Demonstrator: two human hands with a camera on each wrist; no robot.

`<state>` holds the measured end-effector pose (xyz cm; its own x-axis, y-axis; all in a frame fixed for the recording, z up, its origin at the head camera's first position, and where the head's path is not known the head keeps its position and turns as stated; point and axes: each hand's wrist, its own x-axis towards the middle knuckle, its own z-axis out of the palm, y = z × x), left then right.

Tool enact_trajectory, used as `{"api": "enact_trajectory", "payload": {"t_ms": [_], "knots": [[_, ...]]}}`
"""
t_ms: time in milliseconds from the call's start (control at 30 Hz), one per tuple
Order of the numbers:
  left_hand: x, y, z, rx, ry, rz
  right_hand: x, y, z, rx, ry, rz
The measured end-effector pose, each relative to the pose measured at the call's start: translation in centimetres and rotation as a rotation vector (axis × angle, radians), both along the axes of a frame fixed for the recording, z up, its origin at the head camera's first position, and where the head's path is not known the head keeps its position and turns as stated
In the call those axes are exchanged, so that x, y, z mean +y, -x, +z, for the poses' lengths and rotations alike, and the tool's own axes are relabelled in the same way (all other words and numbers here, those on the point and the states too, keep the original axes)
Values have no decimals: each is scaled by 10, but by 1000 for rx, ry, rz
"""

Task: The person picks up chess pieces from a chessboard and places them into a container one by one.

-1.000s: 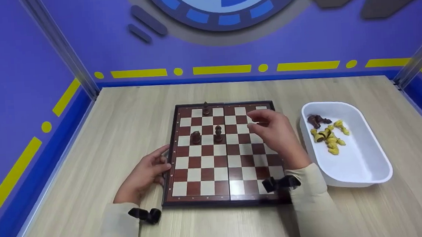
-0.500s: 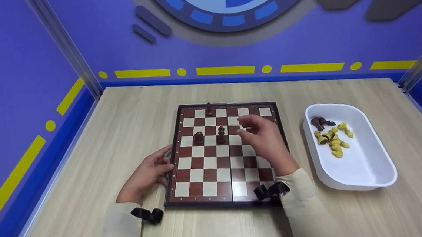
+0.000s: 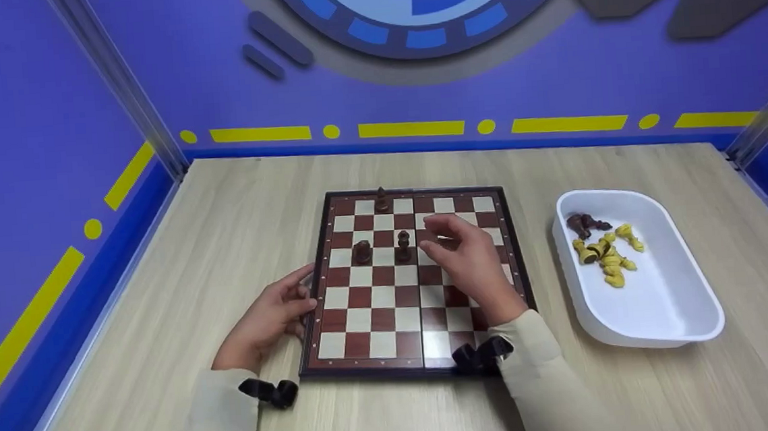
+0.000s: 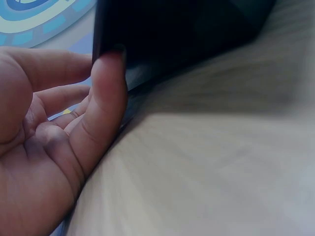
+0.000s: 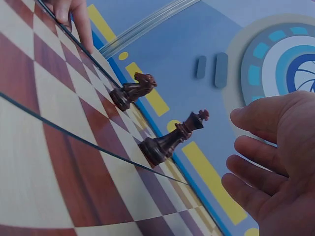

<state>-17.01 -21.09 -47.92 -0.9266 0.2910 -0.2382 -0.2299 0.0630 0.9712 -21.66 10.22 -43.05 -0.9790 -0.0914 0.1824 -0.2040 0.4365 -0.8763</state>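
Observation:
My left hand (image 3: 266,322) grips the left edge of the chessboard (image 3: 371,319); its fingertips meet the dark rim in the left wrist view, where part of the grip is hidden. Over the board's right half hovers my right hand (image 3: 465,257), its thumb and fingers apart with nothing between them. Just left of its fingertips stands a dark king (image 3: 404,246), upright and untouched; the right wrist view shows that king (image 5: 174,137) apart from the hand. A dark knight (image 3: 361,251) stands farther left. Near the far edge is a dark piece with a pointed top (image 3: 382,202).
A white tray (image 3: 674,303) stands right of the board, with several yellow chess pieces (image 3: 610,260) and some dark pieces (image 3: 585,223) lying in it. Wooden tabletop (image 3: 241,205) surrounds the board. Blue panels (image 3: 143,56) rise at the back and sides.
My right hand has moved left across the board, towards the king. The left hand stays at the board's edge, and the standing pieces keep their squares.

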Motion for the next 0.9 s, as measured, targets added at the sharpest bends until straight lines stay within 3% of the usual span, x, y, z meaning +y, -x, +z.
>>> {"api": "enact_trajectory", "payload": {"t_ms": [400,767,900], "knots": [[0,0,0,-1,11,12,-17,-2,-8,-8,-25,79],[0,0,-1,20,12,7,-20,-1,-13,-74,-68,163],[0,0,-1,10,3,12,-21,0,-16,-102,-34,179]]}}
